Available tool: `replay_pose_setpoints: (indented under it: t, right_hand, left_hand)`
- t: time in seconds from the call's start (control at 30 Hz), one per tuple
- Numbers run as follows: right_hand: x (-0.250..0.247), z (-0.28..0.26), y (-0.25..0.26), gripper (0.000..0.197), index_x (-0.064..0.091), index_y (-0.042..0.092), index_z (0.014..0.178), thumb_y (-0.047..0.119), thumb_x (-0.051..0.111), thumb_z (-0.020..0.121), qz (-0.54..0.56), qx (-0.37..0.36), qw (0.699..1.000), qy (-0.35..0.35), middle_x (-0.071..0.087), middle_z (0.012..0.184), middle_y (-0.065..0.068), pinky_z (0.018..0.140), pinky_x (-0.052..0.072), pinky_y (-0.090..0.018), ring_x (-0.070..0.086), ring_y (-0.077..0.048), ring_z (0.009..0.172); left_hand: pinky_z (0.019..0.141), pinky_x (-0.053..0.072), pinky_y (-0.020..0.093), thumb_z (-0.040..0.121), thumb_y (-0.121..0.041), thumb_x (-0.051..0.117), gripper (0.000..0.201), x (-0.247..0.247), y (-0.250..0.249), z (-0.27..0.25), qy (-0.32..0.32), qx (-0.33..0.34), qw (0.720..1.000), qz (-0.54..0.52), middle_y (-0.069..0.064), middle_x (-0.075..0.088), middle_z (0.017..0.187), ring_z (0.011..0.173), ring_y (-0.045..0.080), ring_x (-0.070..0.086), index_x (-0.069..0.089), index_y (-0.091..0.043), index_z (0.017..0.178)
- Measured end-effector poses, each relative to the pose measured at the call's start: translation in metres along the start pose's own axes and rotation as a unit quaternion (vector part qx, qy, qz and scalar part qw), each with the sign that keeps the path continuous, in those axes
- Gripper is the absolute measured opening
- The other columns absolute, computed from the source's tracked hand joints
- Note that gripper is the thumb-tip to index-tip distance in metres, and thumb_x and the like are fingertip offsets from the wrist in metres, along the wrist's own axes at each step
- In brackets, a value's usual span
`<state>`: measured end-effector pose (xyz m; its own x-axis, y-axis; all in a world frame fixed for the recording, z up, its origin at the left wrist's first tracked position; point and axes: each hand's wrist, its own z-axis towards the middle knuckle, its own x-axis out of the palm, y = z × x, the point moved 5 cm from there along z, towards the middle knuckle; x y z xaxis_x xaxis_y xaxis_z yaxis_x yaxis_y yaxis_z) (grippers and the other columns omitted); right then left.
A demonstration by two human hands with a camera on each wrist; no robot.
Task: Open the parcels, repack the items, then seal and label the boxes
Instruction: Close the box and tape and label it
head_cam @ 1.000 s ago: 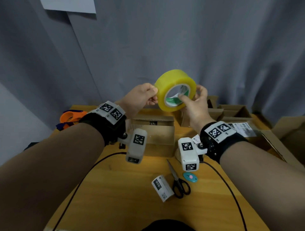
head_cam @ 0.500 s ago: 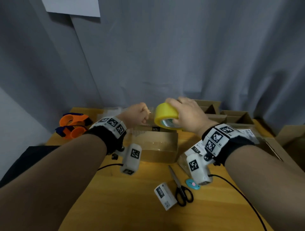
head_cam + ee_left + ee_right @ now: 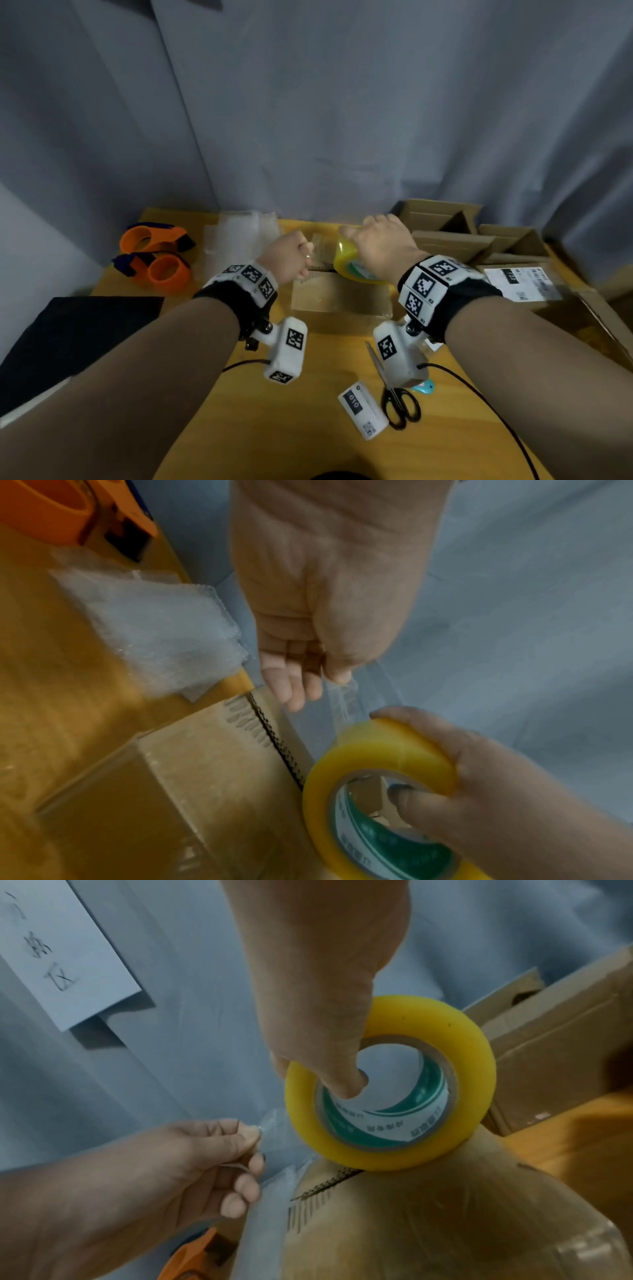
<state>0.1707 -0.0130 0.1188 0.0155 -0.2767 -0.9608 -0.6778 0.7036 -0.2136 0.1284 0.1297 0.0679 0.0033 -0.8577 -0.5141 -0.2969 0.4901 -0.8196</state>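
Right hand (image 3: 383, 245) is wrapped around the yellow tape roll (image 3: 390, 1083), thumb poked into the core and fingers over the outer rim, holding it on edge right at the back of the closed cardboard box (image 3: 340, 298); in the right wrist view the roll looks to be touching the box top by the seam. Left hand (image 3: 289, 255) is curled up just to the left of it, thumb and forefinger pinching the loose end of the clear tape strip (image 3: 346, 699), which runs taut between the two hands. So both hands are clamped on something, near each other but not touching. The box sits mid-table (image 3: 239, 428). Behind the left hand there's a pile of bubble wrap (image 3: 239, 233), and further left two orange tape dispensers (image 3: 154, 253). Closer to the person: black scissors (image 3: 397, 394) and a small white label roll (image 3: 363, 411) side by side. More open cardboard boxes (image 3: 479, 236) off to the right.
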Motion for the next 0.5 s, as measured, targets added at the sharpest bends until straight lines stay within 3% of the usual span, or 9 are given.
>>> replay_pose_setpoints:
  t: [0.1, 0.17, 0.3, 0.4, 0.5]
  right_hand:
    - [0.013, 0.006, 0.005, 0.064, 0.034, 0.027, 0.141, 0.047, 0.055, 0.085, 0.046, 0.01, 0.998, 0.031, 0.044, 0.128, -0.012, 0.102, 0.029, -0.043, 0.04, -0.031, 0.121]
    - [0.013, 0.009, 0.003, 0.066, 0.034, 0.027, 0.142, 0.053, 0.052, 0.085, 0.143, 0.018, 0.989, 0.033, 0.041, 0.132, -0.01, 0.104, 0.026, -0.045, 0.037, -0.03, 0.124]
    - [0.01, 0.016, -0.014, 0.04, 0.049, 0.018, 0.128, 0.04, 0.049, 0.095, 0.346, 0.073, 0.935, -0.019, 0.048, 0.13, -0.007, 0.1, 0.038, -0.036, 0.049, -0.026, 0.119]
    - [0.024, 0.015, -0.021, 0.051, 0.051, 0.015, 0.131, 0.047, 0.052, 0.092, 0.343, 0.138, 0.929, -0.001, 0.043, 0.138, -0.008, 0.103, 0.038, -0.036, 0.048, -0.027, 0.123]
    - [0.03, 0.015, -0.017, 0.061, 0.053, 0.016, 0.132, 0.056, 0.054, 0.087, 0.347, 0.163, 0.923, -0.012, 0.056, 0.13, -0.009, 0.096, 0.046, -0.037, 0.054, -0.028, 0.117]
  left_hand:
    - [0.06, 0.051, 0.023, 0.101, -0.013, 0.037, 0.014, 0.003, 0.02, 0.002, 0.001, -0.023, 1.0, -0.011, 0.008, 0.057, 0.085, 0.068, 0.016, 0.057, 0.044, -0.007, 0.09]
    - [0.06, 0.052, 0.02, 0.101, -0.014, 0.038, 0.015, 0.003, 0.031, 0.004, -0.005, -0.032, 0.999, -0.031, 0.007, 0.058, 0.083, 0.068, 0.014, 0.058, 0.045, -0.006, 0.091]
    - [0.073, 0.057, 0.024, 0.098, -0.011, 0.047, 0.017, 0.004, 0.044, 0.012, -0.003, -0.053, 0.994, -0.091, 0.011, 0.063, 0.086, 0.074, 0.016, 0.064, 0.052, -0.007, 0.082]
    - [0.073, 0.057, 0.022, 0.091, -0.005, 0.057, 0.008, 0.002, 0.048, 0.017, -0.018, -0.08, 0.989, -0.125, 0.015, 0.066, 0.086, 0.073, 0.014, 0.065, 0.061, 0.001, 0.088]
    - [0.071, 0.055, 0.023, 0.09, -0.007, 0.059, 0.011, 0.005, 0.049, 0.021, -0.022, -0.118, 0.977, -0.175, 0.009, 0.064, 0.083, 0.074, 0.014, 0.063, 0.055, -0.007, 0.1]
